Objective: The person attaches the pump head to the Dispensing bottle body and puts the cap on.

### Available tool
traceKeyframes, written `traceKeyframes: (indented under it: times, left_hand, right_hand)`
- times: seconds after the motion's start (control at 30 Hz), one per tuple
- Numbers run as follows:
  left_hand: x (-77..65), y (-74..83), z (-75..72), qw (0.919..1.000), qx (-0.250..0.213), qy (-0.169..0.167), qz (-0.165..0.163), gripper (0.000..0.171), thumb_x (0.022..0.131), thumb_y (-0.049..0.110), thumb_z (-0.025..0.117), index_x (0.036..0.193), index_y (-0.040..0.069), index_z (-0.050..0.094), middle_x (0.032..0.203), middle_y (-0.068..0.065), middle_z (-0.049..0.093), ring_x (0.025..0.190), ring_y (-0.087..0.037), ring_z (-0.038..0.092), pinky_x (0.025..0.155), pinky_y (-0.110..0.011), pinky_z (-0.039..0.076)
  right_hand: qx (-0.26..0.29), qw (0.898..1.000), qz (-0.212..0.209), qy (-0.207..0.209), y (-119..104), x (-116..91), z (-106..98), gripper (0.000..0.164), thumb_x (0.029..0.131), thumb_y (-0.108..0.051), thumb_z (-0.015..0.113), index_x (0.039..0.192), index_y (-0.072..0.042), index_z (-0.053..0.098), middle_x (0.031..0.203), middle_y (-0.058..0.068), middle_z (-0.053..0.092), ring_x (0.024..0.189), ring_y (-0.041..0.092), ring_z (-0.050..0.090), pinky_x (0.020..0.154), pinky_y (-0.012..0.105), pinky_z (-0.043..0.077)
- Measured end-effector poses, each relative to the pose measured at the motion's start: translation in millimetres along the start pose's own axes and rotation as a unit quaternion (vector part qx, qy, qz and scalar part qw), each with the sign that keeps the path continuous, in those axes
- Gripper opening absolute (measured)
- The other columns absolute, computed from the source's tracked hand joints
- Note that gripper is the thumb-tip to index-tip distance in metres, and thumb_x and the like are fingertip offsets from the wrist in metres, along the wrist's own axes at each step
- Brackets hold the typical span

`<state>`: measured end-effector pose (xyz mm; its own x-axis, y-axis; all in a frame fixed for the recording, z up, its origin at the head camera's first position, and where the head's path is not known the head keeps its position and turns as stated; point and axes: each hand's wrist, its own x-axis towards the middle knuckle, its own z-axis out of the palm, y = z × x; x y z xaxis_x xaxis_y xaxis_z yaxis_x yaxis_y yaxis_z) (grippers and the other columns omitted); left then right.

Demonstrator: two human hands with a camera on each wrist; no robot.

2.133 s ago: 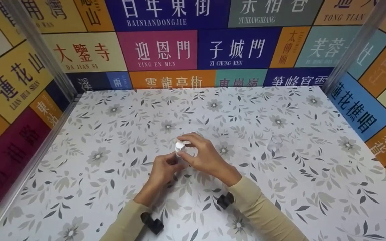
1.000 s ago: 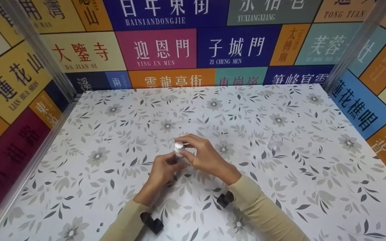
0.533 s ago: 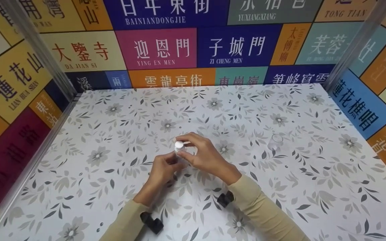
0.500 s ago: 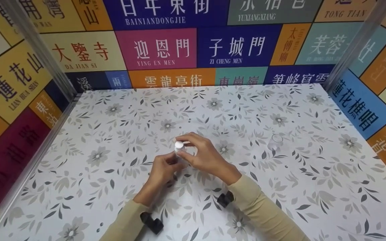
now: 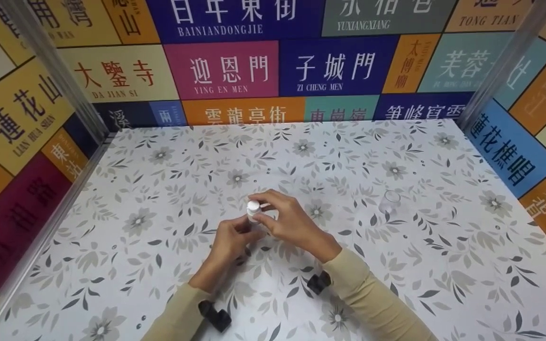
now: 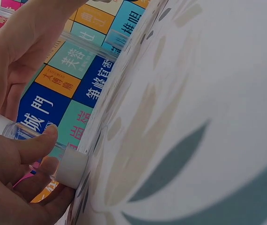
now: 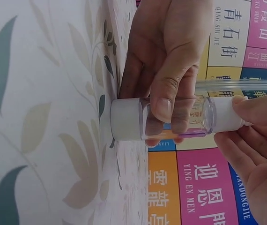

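Note:
A small bottle with a clear cylindrical body, a white base and a white top stands upright between both hands, mid-table. Its base is right at the table surface in both wrist views. My left hand grips the clear body, thumb on one side and fingers round the other. With thumb and fingers, my right hand pinches the white top, which has a small nozzle-like tip at its end in the right wrist view. In the head view the hands hide most of the bottle's body.
To the right on the table sits a small clear cup-like piece. A white cloth with grey leaves and flowers covers the table. Panels printed with Chinese characters rise behind and at both sides, with clear posts at the corners.
The right fingers shift slightly on the white top, which shows at a slightly different angle. The left hand, the bottle's place and the clear cup-like piece stay the same.

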<state>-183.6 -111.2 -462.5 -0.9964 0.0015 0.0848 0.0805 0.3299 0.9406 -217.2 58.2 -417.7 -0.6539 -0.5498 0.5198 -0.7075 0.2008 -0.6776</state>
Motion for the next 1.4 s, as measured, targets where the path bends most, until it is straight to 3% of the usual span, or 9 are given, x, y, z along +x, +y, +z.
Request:
traceKeyframes:
  times: [0.1,0.23,0.4,0.6,0.7,0.93,1.1,1.3,1.4]
  left_hand:
    - [-0.4,-0.1,0.5,1.0000,-0.005,-0.001,-0.004,0.041,0.079,0.001,0.079,0.119,0.001,0.072,0.105,-0.023,0.075,0.091,-0.024,0.073,0.076,-0.026,0.057]
    - [-0.6,-0.7,1.1,0.9998,-0.016,-0.004,-0.008,0.044,0.079,0.000,0.079,0.122,0.001,0.070,0.115,-0.024,0.071,0.112,-0.034,0.069,0.092,-0.039,0.057]
    - [-0.4,-1.4,0.9,1.0000,-0.008,-0.003,-0.001,0.040,0.079,0.001,0.079,0.119,0.001,0.072,0.111,-0.023,0.073,0.107,-0.033,0.071,0.089,-0.040,0.057]
    - [-0.2,-0.7,0.9,0.9999,-0.016,-0.004,-0.003,0.039,0.079,0.001,0.080,0.117,0.001,0.073,0.109,-0.022,0.074,0.101,-0.029,0.072,0.078,-0.020,0.053]
    - [-0.1,-1.0,1.1,0.9997,-0.023,-0.004,-0.005,0.038,0.079,0.001,0.080,0.117,0.000,0.073,0.110,-0.022,0.074,0.100,-0.028,0.071,0.074,-0.016,0.051]
    - [-0.2,-0.2,0.5,0.9999,-0.008,-0.006,0.000,0.039,0.079,-0.001,0.078,0.117,0.000,0.072,0.110,-0.022,0.074,0.101,-0.029,0.072,0.075,-0.018,0.052]
    - [-0.6,-1.6,0.3,1.0000,0.003,-0.008,0.002,0.037,0.080,0.001,0.079,0.117,0.001,0.073,0.110,-0.022,0.074,0.103,-0.029,0.072,0.082,-0.026,0.056]
    - [-0.6,-1.2,-0.1,0.9999,-0.003,-0.010,0.002,0.034,0.080,0.004,0.080,0.114,0.002,0.075,0.103,-0.020,0.076,0.085,-0.017,0.068,0.070,-0.020,0.051]
    - [-0.8,-0.3,-0.3,0.9999,0.002,-0.011,0.010,0.035,0.080,0.004,0.080,0.115,0.002,0.074,0.106,-0.020,0.075,0.091,-0.018,0.070,0.073,-0.022,0.054]
  right_hand:
    - [-0.002,1.000,0.009,0.002,-0.5,0.1,-0.4,0.037,0.091,-0.008,0.072,0.126,0.002,0.064,0.117,0.016,0.069,0.105,0.026,0.069,0.092,0.026,0.057]
    - [0.012,1.000,0.019,0.006,-0.9,-0.1,-0.7,0.036,0.092,-0.010,0.072,0.125,0.001,0.064,0.119,0.017,0.068,0.109,0.026,0.067,0.093,0.029,0.057]
    - [0.020,1.000,0.018,-0.008,-0.8,-0.6,0.2,0.036,0.093,-0.006,0.068,0.128,0.001,0.062,0.125,0.016,0.066,0.117,0.026,0.064,0.099,0.028,0.054]
    - [0.002,1.000,0.000,-0.018,1.1,-1.3,1.7,0.037,0.093,-0.002,0.067,0.129,0.002,0.061,0.124,0.017,0.067,0.112,0.027,0.066,0.097,0.028,0.055]
    - [0.001,1.000,0.001,-0.014,2.0,-1.0,1.4,0.037,0.092,-0.004,0.069,0.128,0.003,0.062,0.122,0.019,0.067,0.110,0.027,0.067,0.096,0.028,0.055]
    - [-0.005,1.000,0.015,-0.004,1.0,-0.4,-0.2,0.041,0.089,-0.010,0.074,0.127,0.002,0.062,0.120,0.016,0.068,0.111,0.026,0.067,0.098,0.028,0.055]
    - [-0.007,1.000,0.016,0.000,-1.6,-1.2,0.6,0.040,0.092,-0.010,0.071,0.130,0.000,0.062,0.125,0.014,0.067,0.119,0.026,0.064,0.104,0.030,0.051]
    - [0.006,1.000,0.024,-0.018,-2.2,-1.7,2.5,0.037,0.094,0.000,0.065,0.130,0.003,0.060,0.125,0.018,0.067,0.115,0.028,0.066,0.101,0.025,0.052]
    - [0.007,0.999,0.028,-0.015,-1.6,-1.2,2.5,0.036,0.093,-0.001,0.066,0.128,0.004,0.061,0.123,0.018,0.067,0.112,0.028,0.068,0.099,0.024,0.053]
